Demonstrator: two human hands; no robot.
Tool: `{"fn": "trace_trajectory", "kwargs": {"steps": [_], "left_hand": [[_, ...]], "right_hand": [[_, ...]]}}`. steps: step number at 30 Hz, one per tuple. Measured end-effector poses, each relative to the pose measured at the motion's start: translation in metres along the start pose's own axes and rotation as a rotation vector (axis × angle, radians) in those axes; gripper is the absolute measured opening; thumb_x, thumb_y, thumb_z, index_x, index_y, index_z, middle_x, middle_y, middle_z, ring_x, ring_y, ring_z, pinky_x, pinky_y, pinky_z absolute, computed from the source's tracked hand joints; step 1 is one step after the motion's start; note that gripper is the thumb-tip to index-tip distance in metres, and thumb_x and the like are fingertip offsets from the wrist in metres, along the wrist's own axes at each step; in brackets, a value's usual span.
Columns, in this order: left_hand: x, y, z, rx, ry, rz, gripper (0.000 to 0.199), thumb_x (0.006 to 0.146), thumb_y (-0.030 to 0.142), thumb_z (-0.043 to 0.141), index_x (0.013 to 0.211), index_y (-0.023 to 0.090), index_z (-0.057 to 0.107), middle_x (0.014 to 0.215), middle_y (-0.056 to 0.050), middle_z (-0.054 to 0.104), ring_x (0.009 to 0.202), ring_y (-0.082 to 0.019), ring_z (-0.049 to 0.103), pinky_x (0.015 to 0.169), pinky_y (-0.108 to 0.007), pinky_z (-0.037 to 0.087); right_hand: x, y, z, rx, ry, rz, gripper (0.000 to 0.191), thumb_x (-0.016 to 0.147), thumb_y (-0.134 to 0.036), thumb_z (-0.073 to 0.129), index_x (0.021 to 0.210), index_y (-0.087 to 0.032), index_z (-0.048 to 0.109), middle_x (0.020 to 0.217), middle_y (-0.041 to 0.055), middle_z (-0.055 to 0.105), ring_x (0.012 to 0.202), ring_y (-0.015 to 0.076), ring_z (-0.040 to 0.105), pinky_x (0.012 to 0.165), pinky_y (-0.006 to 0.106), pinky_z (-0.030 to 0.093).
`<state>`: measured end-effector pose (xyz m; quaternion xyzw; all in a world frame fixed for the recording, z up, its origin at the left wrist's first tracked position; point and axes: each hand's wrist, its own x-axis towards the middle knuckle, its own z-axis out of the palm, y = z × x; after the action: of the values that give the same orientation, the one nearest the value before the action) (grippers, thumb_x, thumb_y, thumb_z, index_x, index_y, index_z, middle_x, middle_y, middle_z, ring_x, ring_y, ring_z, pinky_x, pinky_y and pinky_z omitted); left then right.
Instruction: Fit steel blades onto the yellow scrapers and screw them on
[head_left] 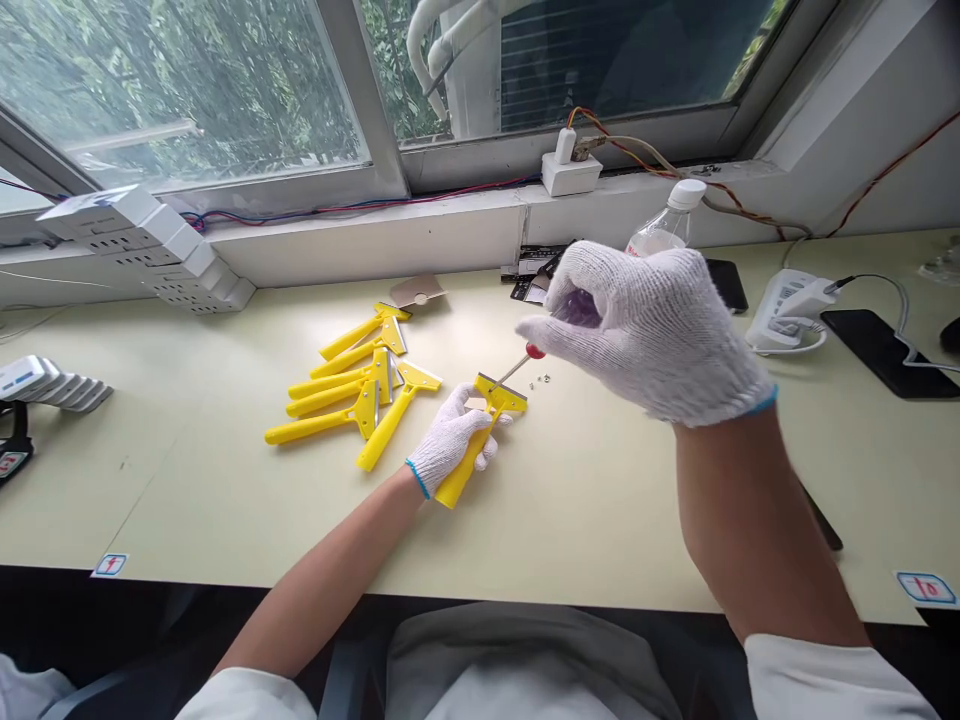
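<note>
My left hand [459,440], in a white knit glove with a blue cuff, grips a yellow scraper [466,462] around its neck, its wide head pointing away from me. Above and to the right, my gloved right hand [637,330] is curled around a screwdriver [534,351]; most of the handle is hidden in the fingers. The red collar and thin shaft show, and the tip meets the scraper's head. A few small screws [541,380] lie just right of that head. Several other yellow scrapers [390,420] rest in a loose group left of my left hand.
A plastic bottle [667,220] stands behind my right hand. On the right are a power strip [791,305] and a black phone [892,350] with cables. White boxes [157,245] are stacked at the back left. A cardboard piece [418,291] lies near the windowsill.
</note>
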<state>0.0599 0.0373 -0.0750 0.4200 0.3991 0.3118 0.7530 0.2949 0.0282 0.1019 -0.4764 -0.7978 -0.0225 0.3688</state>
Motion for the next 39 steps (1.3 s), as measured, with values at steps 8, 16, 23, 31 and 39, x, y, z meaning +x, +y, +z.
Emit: {"fn": "trace_trajectory", "kwargs": {"steps": [8,16,23,31,39], "left_hand": [[-0.001,0.002,-0.007,0.000,-0.020,-0.041,0.044,0.087,0.030,0.072,0.122,0.026,0.046,0.117,-0.011,0.077,0.051,-0.010,0.062,0.041,-0.022,0.047],[-0.003,0.003,-0.006,0.049,-0.031,-0.052,0.045,0.089,0.032,0.071,0.126,0.025,0.048,0.116,-0.012,0.077,0.052,-0.012,0.064,0.041,-0.023,0.048],[-0.004,0.006,-0.004,0.054,-0.015,-0.060,0.042,0.087,0.030,0.070,0.123,0.025,0.048,0.116,-0.011,0.077,0.051,-0.011,0.062,0.039,-0.023,0.046],[-0.004,0.005,-0.002,0.066,-0.005,-0.058,0.048,0.085,0.033,0.074,0.126,0.025,0.049,0.111,-0.011,0.078,0.050,-0.012,0.064,0.039,-0.023,0.049],[-0.004,0.005,-0.004,0.042,0.003,-0.057,0.047,0.085,0.030,0.071,0.126,0.025,0.049,0.113,-0.011,0.078,0.050,-0.011,0.062,0.039,-0.023,0.047]], "right_hand": [[0.004,0.016,-0.002,0.309,-0.190,-0.048,0.021,0.096,-0.022,0.070,0.117,-0.026,0.069,0.109,0.0051,0.076,0.088,0.0215,0.072,0.083,0.038,0.060],[0.006,0.019,-0.001,0.092,-0.022,-0.020,0.017,0.092,-0.033,0.081,0.082,-0.025,0.070,0.070,-0.0019,0.069,0.064,0.0166,0.061,0.066,0.034,0.049],[0.005,0.022,-0.002,0.183,-0.136,-0.022,0.014,0.096,-0.031,0.074,0.109,-0.026,0.071,0.094,0.0024,0.077,0.080,0.0202,0.070,0.075,0.036,0.056],[0.004,0.022,-0.011,0.034,-0.098,-0.039,0.012,0.095,-0.030,0.074,0.085,-0.027,0.068,0.074,0.0003,0.070,0.074,0.0212,0.067,0.070,0.036,0.052],[0.001,0.022,-0.008,0.189,-0.184,-0.041,0.016,0.091,-0.023,0.078,0.104,-0.025,0.070,0.093,0.0025,0.076,0.081,0.0206,0.071,0.076,0.035,0.057]]}}
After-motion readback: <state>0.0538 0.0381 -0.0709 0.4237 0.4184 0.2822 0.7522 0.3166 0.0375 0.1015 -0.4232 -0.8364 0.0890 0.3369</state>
